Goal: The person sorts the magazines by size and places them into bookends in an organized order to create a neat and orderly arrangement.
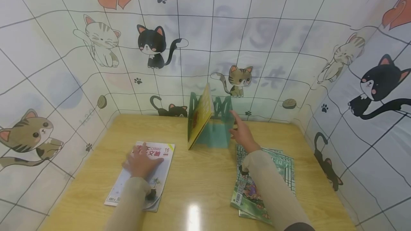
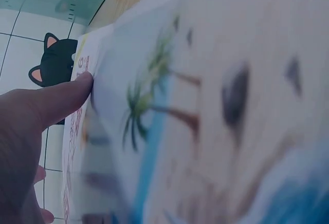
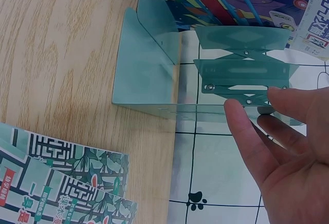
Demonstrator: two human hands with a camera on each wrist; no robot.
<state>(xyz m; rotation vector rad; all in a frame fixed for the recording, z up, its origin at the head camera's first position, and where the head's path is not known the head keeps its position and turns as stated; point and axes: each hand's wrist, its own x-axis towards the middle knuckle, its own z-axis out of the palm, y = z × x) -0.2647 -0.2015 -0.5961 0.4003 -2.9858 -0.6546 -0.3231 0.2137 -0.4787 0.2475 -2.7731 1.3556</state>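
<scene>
In the head view my left hand (image 1: 141, 161) rests with spread fingers on a stack of white magazines (image 1: 160, 183) lying at the left of the table. The left wrist view shows its thumb (image 2: 67, 98) on the cover, near the printed palm trees. My right hand (image 1: 243, 134) is at the right side panel of a green bookend (image 1: 216, 134), index finger extended. The right wrist view shows its fingertips at the panel's edge; firm contact is hard to tell. A yellow-covered book (image 1: 202, 117) stands tilted inside the bookend, against its left side.
Under my right forearm lie green magazines (image 1: 285, 167), overlapping one another. The wooden table (image 1: 196, 181) meets cat-patterned sheeting (image 1: 199, 38) at the back and both sides. Light reflects off the table's front middle.
</scene>
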